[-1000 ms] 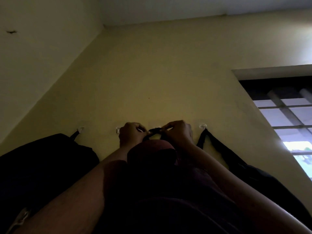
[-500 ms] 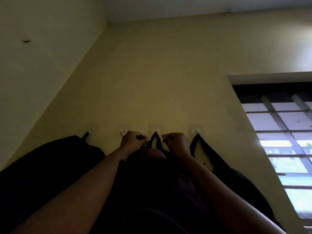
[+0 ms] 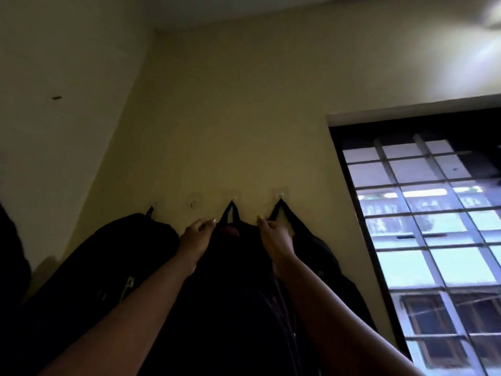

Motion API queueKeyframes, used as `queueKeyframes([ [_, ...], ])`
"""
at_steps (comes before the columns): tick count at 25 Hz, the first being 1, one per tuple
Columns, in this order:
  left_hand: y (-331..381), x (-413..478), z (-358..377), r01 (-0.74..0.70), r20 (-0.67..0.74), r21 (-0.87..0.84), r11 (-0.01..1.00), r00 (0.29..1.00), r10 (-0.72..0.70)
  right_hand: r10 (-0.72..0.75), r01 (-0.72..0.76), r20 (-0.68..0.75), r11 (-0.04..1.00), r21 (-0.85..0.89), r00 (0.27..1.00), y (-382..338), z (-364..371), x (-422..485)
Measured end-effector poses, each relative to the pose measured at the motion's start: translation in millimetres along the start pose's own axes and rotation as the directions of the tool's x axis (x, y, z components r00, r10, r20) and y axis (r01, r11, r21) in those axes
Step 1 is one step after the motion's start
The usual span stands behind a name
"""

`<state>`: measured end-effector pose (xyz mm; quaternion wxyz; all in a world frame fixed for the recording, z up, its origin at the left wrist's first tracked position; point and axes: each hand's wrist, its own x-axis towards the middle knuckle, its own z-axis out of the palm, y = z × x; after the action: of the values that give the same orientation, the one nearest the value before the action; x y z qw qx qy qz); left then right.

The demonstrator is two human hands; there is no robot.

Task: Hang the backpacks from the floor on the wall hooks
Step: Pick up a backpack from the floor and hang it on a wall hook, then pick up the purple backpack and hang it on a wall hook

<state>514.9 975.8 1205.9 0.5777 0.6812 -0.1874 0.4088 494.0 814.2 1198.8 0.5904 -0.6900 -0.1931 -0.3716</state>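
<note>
Head view, looking up the yellow wall [image 3: 244,118], and here's the score. Three dark packs are up. The left backpack [image 3: 113,261], lower left of the frame, hangs by its loop from the first hook [image 3: 155,204]. The right backpack [image 3: 320,253], just left of the barred window [image 3: 423,226], hangs from the fourth hook [image 3: 279,195]. And in the lower middle is the one in play: the middle backpack [image 3: 235,280], its carry loop [image 3: 231,213] drawn up to a point over the third hook [image 3: 233,198]. I'd say it's caught and taking weight.

Both arms reach up from the bottom of the frame. The left hand [image 3: 199,234] is at the pack's top edge, left of the loop, fingers bent, tips just beside the loop's base. The right hand [image 3: 272,237] is on the other side, fingertips up near the right backpack's strap. Are they pinching fabric or only resting there? It's too dim, and I can't tell for either hand.

What's left? The second hook [image 3: 193,204] is bare, between the left and middle packs, so there's room for one more. The floor is out of the frame, so I can't say how many packs wait down there. A dark shape [image 3: 10,253] at the far left edge might be another bag, but I can't tell. My call: this pack is as good as hung once both hands come away and that small hook holds.
</note>
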Motion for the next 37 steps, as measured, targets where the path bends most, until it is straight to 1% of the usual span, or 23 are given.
queueKeyframes([
  [3, 23, -53, 3, 0.038, -0.029, -0.005, 0.999, 0.999, -0.039, 0.080, -0.083, 0.042, 0.993, 0.087, 0.996, -5, -22, -44],
  [5, 34, -94, 8, 0.058, -0.021, -0.006, 0.998, 0.998, -0.058, 0.090, -0.107, 0.111, 0.982, 0.155, 0.990, -4, -38, -76],
  [7, 44, -135, 17, 0.084, -0.050, 0.024, 0.996, 0.995, -0.082, 0.114, -0.152, 0.168, 0.960, 0.233, 0.979, 3, -54, -104],
  [10, 39, -191, 24, 0.157, -0.108, 0.049, 0.986, 0.983, -0.151, 0.157, -0.227, 0.254, 0.933, 0.277, 0.954, 22, -79, -143],
  [12, 39, -236, 29, 0.245, -0.167, 0.053, 0.968, 0.958, -0.233, 0.195, -0.294, 0.332, 0.913, 0.283, 0.923, 32, -107, -175],
  [14, 43, -288, 35, 0.316, -0.223, 0.053, 0.947, 0.928, -0.298, 0.210, -0.362, 0.445, 0.887, 0.288, 0.870, 38, -134, -211],
  [16, 55, -345, 37, 0.371, -0.308, 0.075, 0.926, 0.891, -0.332, 0.246, -0.447, 0.545, 0.851, 0.275, 0.802, 35, -157, -254],
  [18, 64, -393, 34, 0.419, -0.334, 0.100, 0.902, 0.868, -0.367, 0.260, -0.498, 0.609, 0.828, 0.259, 0.749, 30, -170, -295],
  [19, 72, -422, 29, 0.469, -0.353, 0.097, 0.878, 0.841, -0.410, 0.279, -0.534, 0.645, 0.811, 0.239, 0.712, 25, -177, -321],
  [22, 89, -503, 5, 0.548, -0.392, 0.099, 0.831, 0.789, -0.474, 0.283, -0.585, 0.722, 0.785, 0.203, 0.631, 19, -190, -401],
  [26, 137, -623, -30, 0.632, -0.466, 0.060, 0.773, 0.702, -0.538, 0.313, -0.635, 0.784, 0.761, 0.131, 0.536, 1, -199, -514],
  [28, 169, -692, -49, 0.669, -0.522, 0.024, 0.743, 0.642, -0.562, 0.331, -0.668, 0.825, 0.740, 0.074, 0.459, -16, -204, -578],
  [32, 230, -831, -90, 0.746, -0.601, 0.037, 0.665, 0.548, -0.582, 0.374, -0.767, 0.898, 0.638, -0.066, 0.233, -57, -228, -709],
  [35, 271, -927, -116, 0.821, -0.670, -0.009, 0.571, 0.419, -0.613, 0.373, -0.817, 0.925, 0.553, -0.165, 0.065, -85, -254, -790],
  [37, 297, -989, -135, 0.867, -0.729, -0.058, 0.494, 0.301, -0.615, 0.359, -0.808, 0.932, 0.535, -0.247, -0.047, -100, -267, -845],
])
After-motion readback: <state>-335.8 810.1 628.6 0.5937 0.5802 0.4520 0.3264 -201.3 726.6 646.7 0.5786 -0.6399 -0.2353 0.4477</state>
